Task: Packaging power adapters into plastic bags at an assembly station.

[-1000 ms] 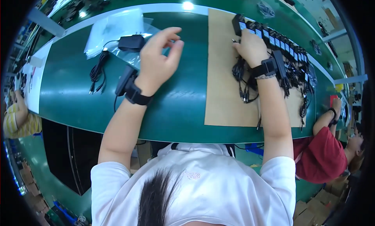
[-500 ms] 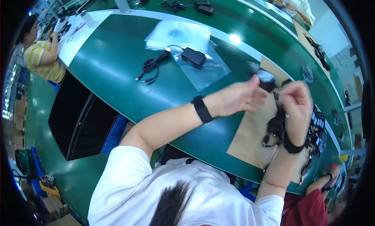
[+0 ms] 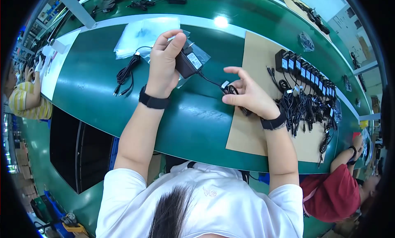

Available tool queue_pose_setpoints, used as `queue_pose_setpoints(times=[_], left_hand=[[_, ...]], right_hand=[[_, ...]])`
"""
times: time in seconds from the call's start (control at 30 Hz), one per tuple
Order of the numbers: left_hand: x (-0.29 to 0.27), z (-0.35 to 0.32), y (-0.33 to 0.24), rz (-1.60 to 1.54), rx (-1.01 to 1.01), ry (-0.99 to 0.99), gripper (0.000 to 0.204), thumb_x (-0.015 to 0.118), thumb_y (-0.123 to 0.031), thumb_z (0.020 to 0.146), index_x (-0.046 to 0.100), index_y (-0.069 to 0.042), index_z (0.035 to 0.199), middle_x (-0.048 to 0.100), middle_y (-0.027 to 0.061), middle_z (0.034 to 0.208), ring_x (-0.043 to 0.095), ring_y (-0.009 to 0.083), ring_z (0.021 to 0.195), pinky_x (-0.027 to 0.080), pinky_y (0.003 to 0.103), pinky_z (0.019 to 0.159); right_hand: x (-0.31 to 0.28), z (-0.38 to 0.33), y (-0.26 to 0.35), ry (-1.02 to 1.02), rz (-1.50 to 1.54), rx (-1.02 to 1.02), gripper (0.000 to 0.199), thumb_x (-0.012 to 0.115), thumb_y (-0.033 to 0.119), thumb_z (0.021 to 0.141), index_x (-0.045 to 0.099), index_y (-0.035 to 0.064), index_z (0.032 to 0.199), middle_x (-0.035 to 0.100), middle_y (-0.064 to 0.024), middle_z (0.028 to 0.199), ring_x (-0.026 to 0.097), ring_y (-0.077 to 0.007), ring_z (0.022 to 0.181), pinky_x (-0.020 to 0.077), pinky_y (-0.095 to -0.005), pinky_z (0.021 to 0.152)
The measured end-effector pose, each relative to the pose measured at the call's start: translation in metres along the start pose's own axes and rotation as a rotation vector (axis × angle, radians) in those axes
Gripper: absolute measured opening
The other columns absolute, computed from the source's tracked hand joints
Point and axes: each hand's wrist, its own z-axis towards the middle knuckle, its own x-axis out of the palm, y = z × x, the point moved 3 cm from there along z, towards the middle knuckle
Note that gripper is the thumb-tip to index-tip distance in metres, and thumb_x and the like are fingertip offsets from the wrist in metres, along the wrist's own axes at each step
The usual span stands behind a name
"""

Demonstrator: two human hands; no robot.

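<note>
My left hand (image 3: 163, 67) grips a black power adapter (image 3: 190, 64) with a white label, raised above the green table. Its lead (image 3: 210, 79) runs across to my right hand (image 3: 253, 96), whose fingers hold the coiled cable (image 3: 231, 90) loosely, the index finger stretched out. Beneath and behind the left hand are a clear plastic bag (image 3: 200, 53) and a stack of clear bags (image 3: 142, 34). Another bundled black cable (image 3: 128, 71) lies left of that hand; the adapter it belongs to is hidden.
A row of labelled black adapters (image 3: 306, 72) with bundled cables stands on brown paper (image 3: 255, 131) at the right. Co-workers sit at the far left, in a yellow striped shirt (image 3: 31, 98), and at the lower right, in a red shirt (image 3: 333, 192). Black panels (image 3: 90, 151) stand beside the table.
My hands have moved left from the brown paper. An adapter, blurred near my hands earlier, is now in my left hand, its cable in my right. The view has shifted.
</note>
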Motion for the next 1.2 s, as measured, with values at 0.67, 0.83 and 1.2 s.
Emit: queue_pose_setpoints(times=[0.67, 0.83, 1.2], left_hand=[[-0.021, 0.002, 0.014, -0.576, -0.433, -0.157, 0.046, 0.069, -0.042, 0.075, 0.052, -0.009, 0.1, 0.055, 0.0057, 0.094, 0.056, 0.022, 0.086, 0.049, 0.039, 0.08], [-0.014, 0.003, 0.02, -0.767, -0.487, -0.215, 0.042, 0.071, -0.033, 0.076, 0.051, -0.006, 0.101, 0.056, 0.0097, 0.096, 0.057, 0.0262, 0.087, 0.05, 0.042, 0.08], [-0.005, 0.001, 0.01, -0.092, -0.189, -0.058, 0.038, 0.067, -0.001, 0.075, 0.046, -0.003, 0.106, 0.059, 0.0119, 0.091, 0.06, 0.0216, 0.085, 0.051, 0.033, 0.077]], right_hand=[[0.0, 0.004, 0.0, 0.211, 0.332, -0.16, 0.032, 0.068, 0.02, 0.08, 0.052, 0.0029, 0.101, 0.063, -0.0092, 0.083, 0.06, -0.0126, 0.068, 0.0447, -0.0203, 0.056], [-0.006, 0.005, -0.007, 0.252, 0.303, -0.081, 0.04, 0.066, 0.025, 0.082, 0.05, 0.0013, 0.11, 0.064, -0.0115, 0.088, 0.061, -0.0143, 0.074, 0.0458, -0.0211, 0.057], [0.006, -0.015, 0.02, 0.171, -0.014, -0.313, 0.046, 0.069, 0.022, 0.077, 0.053, -0.002, 0.113, 0.055, -0.0005, 0.071, 0.049, -0.0044, 0.06, 0.0366, -0.0181, 0.054]])
